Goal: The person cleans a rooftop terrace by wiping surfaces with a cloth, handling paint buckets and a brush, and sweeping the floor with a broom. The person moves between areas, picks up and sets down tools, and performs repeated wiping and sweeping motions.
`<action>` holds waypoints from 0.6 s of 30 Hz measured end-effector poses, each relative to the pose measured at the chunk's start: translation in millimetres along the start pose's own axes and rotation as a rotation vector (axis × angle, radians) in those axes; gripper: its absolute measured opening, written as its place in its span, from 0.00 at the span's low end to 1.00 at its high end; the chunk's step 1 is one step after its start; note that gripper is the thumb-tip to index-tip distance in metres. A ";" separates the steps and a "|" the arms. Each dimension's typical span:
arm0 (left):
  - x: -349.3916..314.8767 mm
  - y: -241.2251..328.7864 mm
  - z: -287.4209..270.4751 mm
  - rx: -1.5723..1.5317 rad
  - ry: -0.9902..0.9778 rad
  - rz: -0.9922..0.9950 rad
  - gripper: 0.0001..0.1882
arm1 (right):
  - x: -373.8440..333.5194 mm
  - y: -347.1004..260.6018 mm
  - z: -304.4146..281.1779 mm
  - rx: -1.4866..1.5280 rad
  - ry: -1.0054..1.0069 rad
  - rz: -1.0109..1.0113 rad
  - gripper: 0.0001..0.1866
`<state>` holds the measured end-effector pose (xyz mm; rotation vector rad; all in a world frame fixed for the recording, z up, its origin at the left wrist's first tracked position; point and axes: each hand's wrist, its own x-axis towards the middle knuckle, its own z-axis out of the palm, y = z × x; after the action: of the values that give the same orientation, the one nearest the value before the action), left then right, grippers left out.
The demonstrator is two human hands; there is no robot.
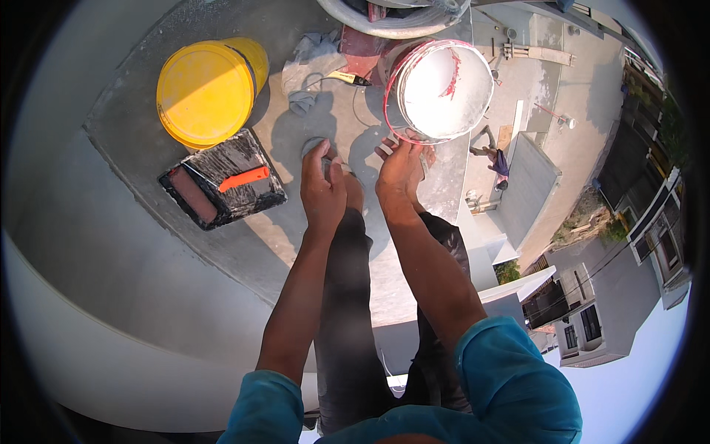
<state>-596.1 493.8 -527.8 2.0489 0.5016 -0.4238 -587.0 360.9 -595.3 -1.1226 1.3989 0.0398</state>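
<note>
Both hands reach forward over a grey concrete floor [133, 122]; directions run from the nearer hand, with 12 o'clock at the top of the view. The left hand [324, 194] is raised with its grip loosely curved, thumb standing apart from the fingers. The right hand [399, 169] is by the lower edge of a red-rimmed bucket [399, 105], which stands at its 1 o'clock and holds white material with a red smear. Some right fingers are spread, others bent at the bucket's edge; I cannot tell whether this grip pinches the rim or only lies beside it.

At the left hand's 9 o'clock lies a black, paint-smeared tray [270, 194], with an orange-handled roller [244, 179] resting in it. A yellow bucket [203, 92] stands at 10 o'clock, just beyond the tray. Towards 12 o'clock lie a grey cloth [316, 50] and a yellow-handled brush [347, 77]. A large round basin [396, 28] sits at the right hand's 12 o'clock. Well below, at 3 o'clock, is another person [501, 166].
</note>
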 end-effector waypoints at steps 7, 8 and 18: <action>162.6 -10.3 99.0 0.751 -0.271 0.345 0.28 | 43.8 -97.1 -77.6 0.029 -0.141 -0.035 0.37; 160.7 -23.1 106.8 0.776 -0.290 0.333 0.27 | 52.9 -100.5 -76.3 0.018 -0.158 -0.006 0.38; 133.4 -52.7 98.1 0.686 -0.110 0.082 0.23 | 64.2 -123.1 -82.8 -0.205 -0.289 -0.082 0.35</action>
<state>-518.1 457.1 -678.6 2.6690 0.2119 -0.7268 -556.1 207.6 -554.4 -1.2867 1.1076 0.2822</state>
